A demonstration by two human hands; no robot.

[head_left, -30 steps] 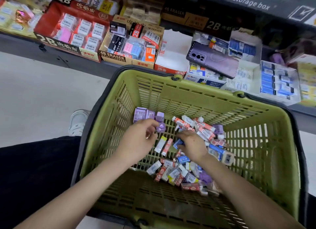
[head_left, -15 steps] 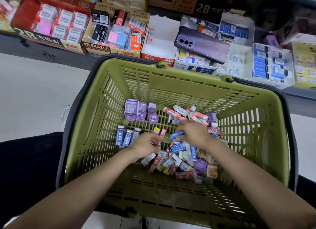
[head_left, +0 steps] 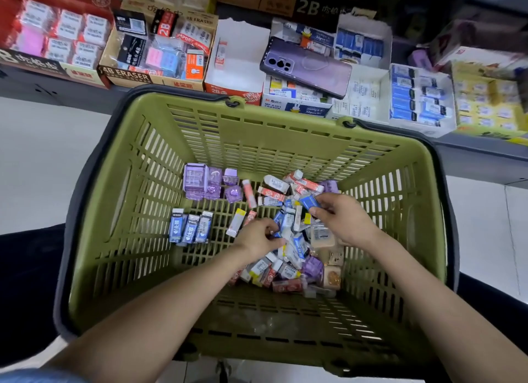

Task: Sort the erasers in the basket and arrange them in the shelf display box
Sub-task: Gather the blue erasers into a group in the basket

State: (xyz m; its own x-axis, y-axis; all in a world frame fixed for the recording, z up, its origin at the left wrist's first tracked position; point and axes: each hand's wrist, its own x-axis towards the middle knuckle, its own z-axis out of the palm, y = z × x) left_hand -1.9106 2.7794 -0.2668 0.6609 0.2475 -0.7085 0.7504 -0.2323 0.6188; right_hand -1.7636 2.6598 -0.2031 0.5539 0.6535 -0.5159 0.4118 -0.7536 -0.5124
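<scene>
A green basket [head_left: 200, 105] holds a pile of erasers [head_left: 288, 257], with purple erasers [head_left: 210, 182] and a row of blue erasers [head_left: 190, 229] set apart on its left. The right hand [head_left: 345, 222] pinches a blue eraser [head_left: 309, 202] over the pile. The left hand [head_left: 257, 239] curls its fingers into the pile, and whether it holds anything cannot be told. Display boxes [head_left: 237, 65] sit on the shelf [head_left: 57, 92] beyond.

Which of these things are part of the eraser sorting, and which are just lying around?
In the job: green basket, mixed eraser pile, sorted purple erasers, sorted blue erasers, blue eraser pinched by right hand, left hand in the pile, shelf display boxes.
Just lying about: purple phone on the boxes.
</scene>
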